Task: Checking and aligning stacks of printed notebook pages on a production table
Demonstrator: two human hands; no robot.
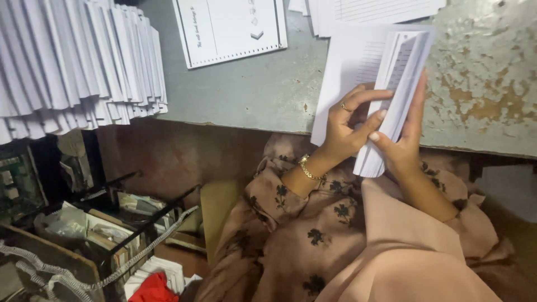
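1. Our left hand (344, 126) curls its fingers (373, 120) closed over the near face of a stack of white lined sheets (391, 100), with a ring on one finger and the thumb tucked behind the paper.
2. Our right hand (405, 140) closes on the same stack from the other side, its fingers running up the outer edge and its palm cupping the lower end.
3. The stack stands tilted on edge between both hands, its lower end just past the near edge of the table (251, 95) and over our lap, its upper end fanned slightly open above the tabletop.
4. A gold bracelet (309, 169) sits on our left wrist, just above the floral sleeve (313, 223).
5. A single loose white sheet (341, 78) lies flat on the grey table under and behind the stack.
6. Farther up the table lies a printed page with a punched edge (229, 31), well apart from the hands.
7. At the far left, a large fanned pile of white paper bundles (78, 61) overhangs the table edge.
8. Below it, wire spiral bindings (145, 246) rest across dark racks near the floor.
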